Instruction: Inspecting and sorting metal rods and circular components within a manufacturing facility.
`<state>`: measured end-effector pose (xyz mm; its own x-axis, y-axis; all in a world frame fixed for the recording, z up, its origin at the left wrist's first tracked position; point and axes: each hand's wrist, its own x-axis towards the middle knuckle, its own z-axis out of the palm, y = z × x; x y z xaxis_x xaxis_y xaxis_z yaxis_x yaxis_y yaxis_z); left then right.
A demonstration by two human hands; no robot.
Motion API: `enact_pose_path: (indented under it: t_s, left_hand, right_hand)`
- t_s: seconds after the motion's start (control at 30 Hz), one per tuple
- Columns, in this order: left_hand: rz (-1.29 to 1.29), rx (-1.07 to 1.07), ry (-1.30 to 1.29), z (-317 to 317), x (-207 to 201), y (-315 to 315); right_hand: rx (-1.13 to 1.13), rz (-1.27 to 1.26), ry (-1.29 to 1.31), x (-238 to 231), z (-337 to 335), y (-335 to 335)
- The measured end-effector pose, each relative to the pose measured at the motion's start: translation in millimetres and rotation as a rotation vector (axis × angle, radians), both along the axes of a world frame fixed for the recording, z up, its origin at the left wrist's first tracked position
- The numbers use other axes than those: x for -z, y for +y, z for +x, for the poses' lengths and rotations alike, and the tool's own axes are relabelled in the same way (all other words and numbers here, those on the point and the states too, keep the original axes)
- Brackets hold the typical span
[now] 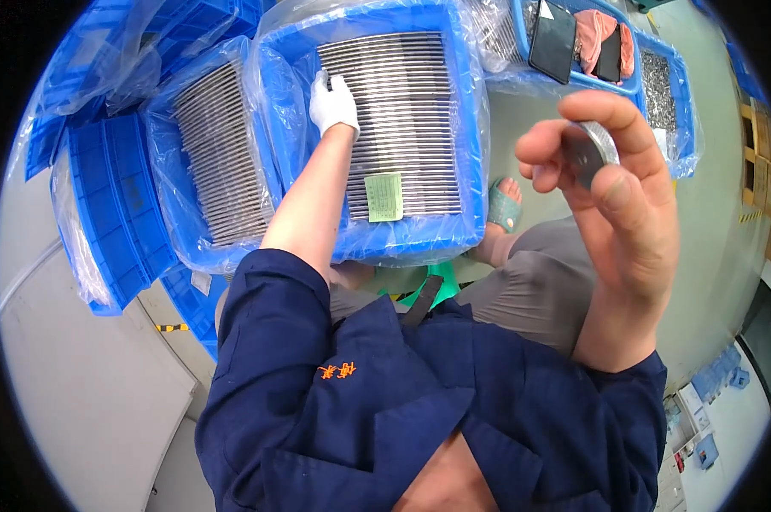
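Two hands are working: the white-gloved left hand is pinching a thin grey metal strip in the plastic-lined blue crate at 12 o'clock; the bare right hand is gripping a round silver metal disc at 2 o'clock. Loosened fingers risk dropping the disc.

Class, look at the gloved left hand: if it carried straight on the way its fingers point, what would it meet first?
The left hand already touches the packed metal rings; further on, probably the plastic-lined far wall of the blue crate, though depth is unclear.

Left hand outstretched, seemingly pinching; right hand raised, pinching.
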<state>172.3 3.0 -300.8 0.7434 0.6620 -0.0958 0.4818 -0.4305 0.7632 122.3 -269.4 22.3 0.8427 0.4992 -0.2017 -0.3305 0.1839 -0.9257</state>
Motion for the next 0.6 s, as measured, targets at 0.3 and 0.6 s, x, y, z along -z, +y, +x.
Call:
enact_pose_path:
  t_s: [0.3,0.6]
  left_hand:
    - [-0.073,-0.009,0.083,-41,-25,-3]
    - [-0.768,-0.369,0.133,-105,-32,20]
  right_hand:
    - [0.069,0.133,-0.019,6,0,-6]
    - [0.180,0.030,-0.008,-23,-9,11]
